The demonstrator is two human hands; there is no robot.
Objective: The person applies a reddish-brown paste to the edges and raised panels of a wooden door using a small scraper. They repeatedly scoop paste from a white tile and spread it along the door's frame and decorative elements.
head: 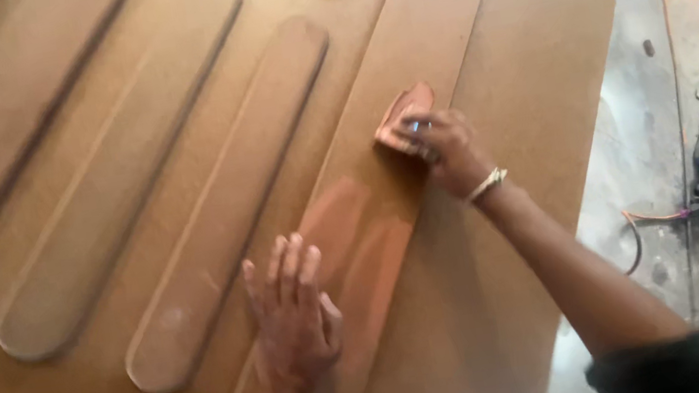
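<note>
A large brown door panel (517, 310), carved with long rounded grooves, fills the view. The left hand (294, 317) is laid flat on it at six o'clock, fingers together. At one o'clock, a small folded reddish sanding pad (398, 116) is pinched by the right hand (444, 146) against a raised strip.
</note>
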